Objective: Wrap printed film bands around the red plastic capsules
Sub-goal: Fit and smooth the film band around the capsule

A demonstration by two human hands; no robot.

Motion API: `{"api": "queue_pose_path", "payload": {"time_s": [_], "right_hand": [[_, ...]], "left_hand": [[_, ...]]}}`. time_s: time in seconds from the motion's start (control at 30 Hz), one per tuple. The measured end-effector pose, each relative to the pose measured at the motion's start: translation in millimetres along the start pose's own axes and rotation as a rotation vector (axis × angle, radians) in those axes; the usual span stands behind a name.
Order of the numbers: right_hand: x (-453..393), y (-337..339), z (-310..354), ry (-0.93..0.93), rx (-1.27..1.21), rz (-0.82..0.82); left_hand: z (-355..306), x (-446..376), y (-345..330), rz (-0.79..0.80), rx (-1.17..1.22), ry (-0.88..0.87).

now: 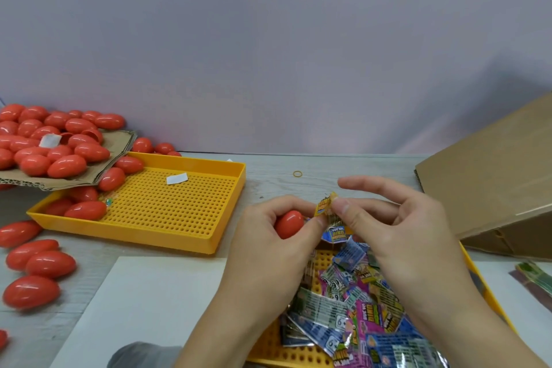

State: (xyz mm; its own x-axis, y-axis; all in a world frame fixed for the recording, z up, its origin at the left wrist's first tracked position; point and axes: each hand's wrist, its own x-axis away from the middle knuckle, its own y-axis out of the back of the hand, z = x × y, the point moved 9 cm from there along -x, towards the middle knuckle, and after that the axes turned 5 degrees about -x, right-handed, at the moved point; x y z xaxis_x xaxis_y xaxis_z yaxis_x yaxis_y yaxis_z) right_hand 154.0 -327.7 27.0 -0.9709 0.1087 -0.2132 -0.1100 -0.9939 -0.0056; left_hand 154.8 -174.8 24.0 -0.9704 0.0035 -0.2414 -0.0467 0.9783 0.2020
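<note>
the left hand [268,236] has its grip curled round one red capsule [288,223], held just above the desk [268,172] near the middle of its near half. the right hand [400,236] pinches a small yellow printed film band [324,206] between thumb and a finger, its other fingers spread loose above, and the band sits right at the capsule's end, touching or nearly so, i can't quite tell. under both wrists lies a yellow perforated tray [298,355] at the near edge, heaped with more printed film bands [352,308] in pink, blue and silver. a white sheet [143,302] lies beside it toward the near left. further left, another yellow perforated tray [167,206] holds a few red capsules and a scrap of white paper [176,179]. a torn cardboard piece [113,152] rests over its far left corner, piled with red capsules [53,140], and more lie loose along the left edge [38,266]. a small rubber band [297,173] lies toward the far edge, and a cardboard box [493,182] stands at the right.
</note>
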Motion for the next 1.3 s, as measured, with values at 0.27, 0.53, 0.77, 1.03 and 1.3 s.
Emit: {"api": "queue_pose_path", "payload": {"time_s": [0.27,0.53,0.77,1.03,1.3], "right_hand": [[-2.1,-1.9,0.0,0.030,-0.077,0.036],[2.7,-22.3,3.7,0.040,-0.093,0.232],[5.5,-27.4,5.6,-0.007,-0.229,0.298],[-0.1,-9.4,5.2,-0.007,-0.221,0.091],[0.8,-12.2,12.0,0.020,-0.349,0.128]], "left_hand": [[3.6,-1.6,5.3,-0.058,0.104,0.020],[15.0,-5.2,11.5,-0.104,0.171,0.049],[13.3,-3.6,5.0,-0.057,0.188,0.076],[1.0,-0.9,2.3,-0.027,0.025,-0.007],[-0.7,0.3,-0.8,-0.015,0.007,0.002]]}}
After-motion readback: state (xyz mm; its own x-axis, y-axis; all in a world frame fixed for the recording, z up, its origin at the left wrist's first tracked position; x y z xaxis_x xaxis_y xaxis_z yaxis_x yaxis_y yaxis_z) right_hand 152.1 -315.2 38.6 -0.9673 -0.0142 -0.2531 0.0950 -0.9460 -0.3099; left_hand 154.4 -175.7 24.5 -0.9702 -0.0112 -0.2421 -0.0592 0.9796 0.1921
